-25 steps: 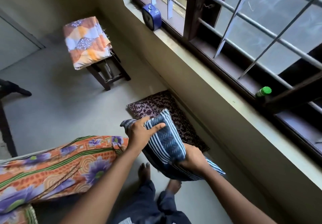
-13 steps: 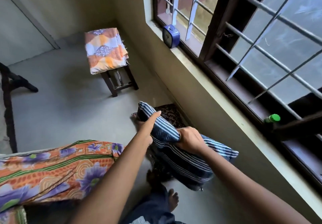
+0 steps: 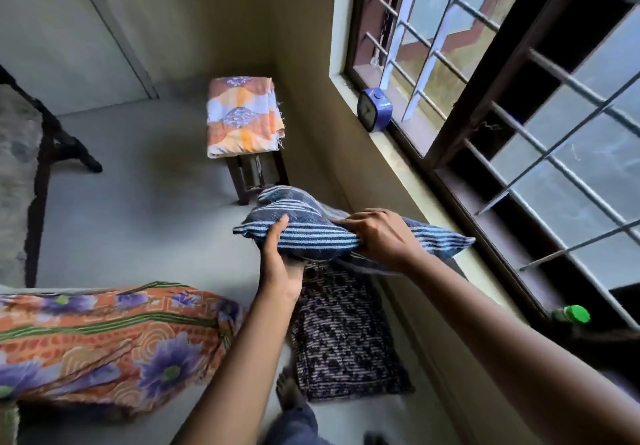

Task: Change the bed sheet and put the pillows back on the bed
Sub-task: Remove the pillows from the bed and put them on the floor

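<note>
Clearly, in the head view, the only things carrying anything are a stool and a sill. The dark wooden stool is standing by the wall and is bearing a folded orange and purple cloth, which is hanging over its front edge. The window sill is holding a small blue clock, and a green-capped bottle is sitting farther along on the dark window frame.

The blue striped pillow is hanging in the air between both hands, above a dark patterned mat that is lying on the floor beside the wall. The left hand is reaching up from below. Its thumb is pressing flat against the pillow's near face while its fingers are going under the pillow, out of sight. The right hand is coming over the top, with its fingers curling down and bunching the fabric in a firm grip. Both forearms are stretching forward from the bottom edge.

At lower left, a flowered orange bed sheet is covering the corner of the bed, well apart from the pillow. A bare foot is showing just beside the mat.
</note>
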Tool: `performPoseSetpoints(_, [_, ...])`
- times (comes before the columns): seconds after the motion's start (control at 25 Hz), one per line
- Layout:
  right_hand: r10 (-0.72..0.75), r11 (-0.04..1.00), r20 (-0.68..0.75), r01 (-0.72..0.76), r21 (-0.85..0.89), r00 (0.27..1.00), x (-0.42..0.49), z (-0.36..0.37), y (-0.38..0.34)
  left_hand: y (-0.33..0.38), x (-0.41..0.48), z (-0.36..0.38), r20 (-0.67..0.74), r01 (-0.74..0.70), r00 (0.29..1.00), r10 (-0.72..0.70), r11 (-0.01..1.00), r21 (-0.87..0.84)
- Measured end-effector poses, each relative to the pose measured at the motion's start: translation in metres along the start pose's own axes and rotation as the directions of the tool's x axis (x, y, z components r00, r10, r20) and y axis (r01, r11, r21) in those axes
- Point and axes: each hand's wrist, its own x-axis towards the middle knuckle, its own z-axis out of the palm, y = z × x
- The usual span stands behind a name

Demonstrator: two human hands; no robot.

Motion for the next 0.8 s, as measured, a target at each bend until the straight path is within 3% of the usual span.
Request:
performPoseSetpoints(0.08, [-0.033, 0.999, 0.061, 0.031, 0.032, 0.998, -0.016, 0.053, 0.008, -0.032, 0.012, -0.04, -0.074, 0.007, 0.997, -0.01, 0.999, -0.042])
performPoseSetpoints(0.24, [-0.043, 0.999, 0.159, 0.04, 0.022, 0.986, -0.088, 0.188, 0.034, -0.133, 0.046, -0.147, -0.209, 0.156, 0.966, -0.154, 0.988, -0.007])
performPoseSetpoints(0.4, [0.008, 1.0, 0.528, -0.012, 0.004, 0.849, -0.2, 0.353, 0.057, -0.266, 0.064, -0.272, -0.412, 0.279, 0.879, -0.242, 0.96, 0.032])
performPoseSetpoints(0.52, [-0.04, 0.999, 0.554, 0.045, 0.005, 0.832, -0.283, 0.433, 0.046, -0.336, 0.053, -0.341, -0.5, 0.322, 0.824, -0.265, 0.946, 0.03])
performPoseSetpoints(0.68, [0.086, 0.987, 0.572, -0.15, 0.065, 0.816, -0.334, 0.492, 0.037, -0.379, 0.045, -0.411, -0.531, 0.32, 0.804, -0.268, 0.947, 0.006])
performPoseSetpoints(0.76, [0.133, 0.941, 0.652, -0.302, 0.154, 0.746, -0.339, 0.496, 0.04, -0.38, 0.045, -0.436, -0.599, 0.395, 0.768, -0.225, 0.903, 0.167])
performPoseSetpoints(0.8, [0.174, 0.888, 0.633, -0.398, 0.23, 0.755, -0.337, 0.492, 0.044, -0.377, 0.047, -0.446, -0.634, 0.452, 0.753, -0.177, 0.84, 0.302])
